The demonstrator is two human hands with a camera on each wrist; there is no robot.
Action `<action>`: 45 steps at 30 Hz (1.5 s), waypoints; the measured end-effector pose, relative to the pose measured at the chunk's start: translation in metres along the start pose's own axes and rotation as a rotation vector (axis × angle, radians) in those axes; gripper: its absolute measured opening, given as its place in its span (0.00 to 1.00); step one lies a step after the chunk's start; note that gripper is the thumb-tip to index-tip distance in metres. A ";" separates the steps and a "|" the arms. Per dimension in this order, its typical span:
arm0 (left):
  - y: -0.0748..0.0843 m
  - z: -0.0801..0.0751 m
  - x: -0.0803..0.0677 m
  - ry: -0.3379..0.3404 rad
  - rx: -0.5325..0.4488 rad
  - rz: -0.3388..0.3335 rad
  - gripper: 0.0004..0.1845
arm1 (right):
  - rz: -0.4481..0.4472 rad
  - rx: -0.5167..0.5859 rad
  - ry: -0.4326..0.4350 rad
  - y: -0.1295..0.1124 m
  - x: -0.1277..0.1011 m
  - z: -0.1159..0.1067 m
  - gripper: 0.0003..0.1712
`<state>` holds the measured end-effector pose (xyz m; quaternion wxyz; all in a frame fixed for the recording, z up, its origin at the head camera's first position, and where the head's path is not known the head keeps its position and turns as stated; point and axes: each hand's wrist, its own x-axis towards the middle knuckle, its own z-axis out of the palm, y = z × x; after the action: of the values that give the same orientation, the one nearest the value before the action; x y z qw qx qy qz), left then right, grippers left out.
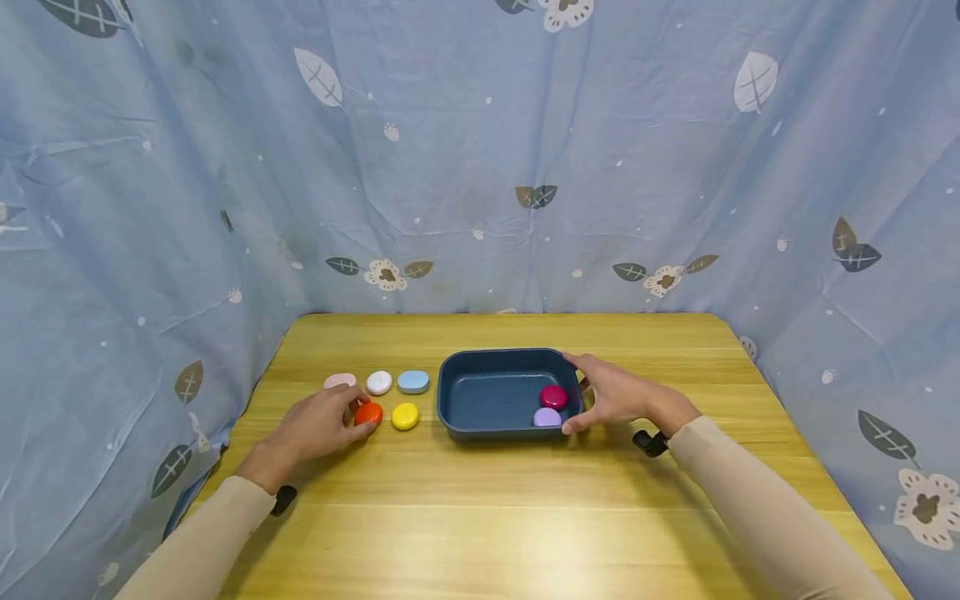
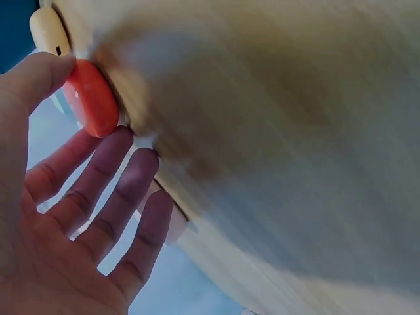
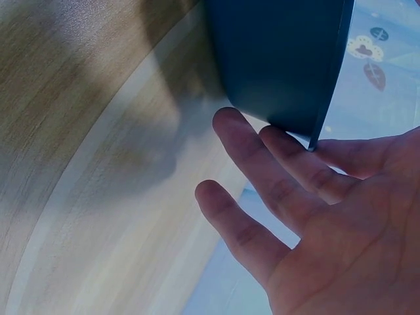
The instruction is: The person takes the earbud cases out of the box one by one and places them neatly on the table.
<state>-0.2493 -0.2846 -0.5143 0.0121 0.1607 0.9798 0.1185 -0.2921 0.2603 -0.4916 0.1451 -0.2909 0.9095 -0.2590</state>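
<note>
On the left of the wooden table, my left hand (image 1: 317, 422) pinches a glossy red-orange pill-shaped piece (image 1: 368, 414) between thumb and fingertips. In the left wrist view the thumb (image 2: 49, 72) lies along one side of that piece, and the other fingers are spread. A yellow round piece (image 1: 406, 417) with a score line sits just right of it. My right hand (image 1: 618, 392) grips the right end of a dark blue rectangular tray (image 1: 480, 435), thumb at the front corner and fingers at the back. Inside the tray, a magenta piece (image 1: 553, 397) and a lilac piece (image 1: 547, 417) lie at the right end.
Behind the left hand lie a pink oval piece (image 1: 340, 380), a white round piece (image 1: 378, 382) and a light blue oval piece (image 1: 413, 382). A blue patterned curtain (image 1: 480, 167) surrounds the table (image 1: 480, 517) at the back and sides.
</note>
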 end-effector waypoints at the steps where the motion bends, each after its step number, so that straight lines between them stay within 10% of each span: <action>1: -0.001 0.001 0.000 -0.003 0.002 -0.004 0.21 | -0.001 0.001 0.001 0.000 0.000 0.000 0.82; 18: 0.017 -0.012 0.011 0.081 0.074 0.021 0.26 | 0.007 0.010 0.009 0.004 -0.002 0.001 0.82; 30: 0.090 -0.034 0.048 0.154 0.065 0.283 0.26 | 0.006 0.033 0.008 0.003 -0.001 0.002 0.82; 45: 0.177 -0.019 0.117 -0.055 0.122 0.470 0.30 | 0.015 0.035 0.008 0.004 -0.002 0.000 0.82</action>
<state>-0.3062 -0.0891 -0.4528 0.0011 0.3877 0.9202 0.0542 -0.2925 0.2640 -0.4936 0.1483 -0.2803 0.9077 -0.2749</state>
